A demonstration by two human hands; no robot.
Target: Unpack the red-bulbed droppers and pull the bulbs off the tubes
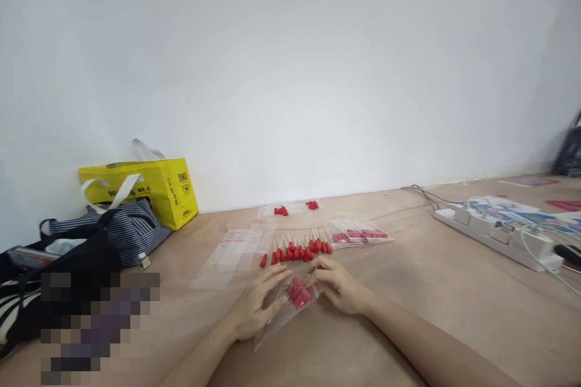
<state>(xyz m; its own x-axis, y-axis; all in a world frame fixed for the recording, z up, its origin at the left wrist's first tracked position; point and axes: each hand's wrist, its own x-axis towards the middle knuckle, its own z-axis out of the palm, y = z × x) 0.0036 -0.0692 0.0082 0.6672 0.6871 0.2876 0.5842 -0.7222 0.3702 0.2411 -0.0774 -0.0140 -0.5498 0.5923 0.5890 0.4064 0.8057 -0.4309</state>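
A clear zip bag (278,325) with red-tipped sticks (299,292) inside lies slanted between my hands. My left hand (254,307) holds its left side, thumb over the plastic and fingers along the upper edge. My right hand (339,288) has its fingers bent round the bag's right end by the zip strip; the fingertips are partly hidden. Just beyond, a row of loose sticks with red tips (295,252) points toward me. Several flat clear bags (233,254) lie left of that row. Filled bags (361,234) overlap to its right.
Two small clusters of red-tipped sticks (281,210) lie near the wall on clear plastic. A yellow carrier bag (184,193), a striped bag (136,233) and a black bag (72,290) stand left. A power strip (499,239) with plugs and cables and printed sheets (508,208) are right.
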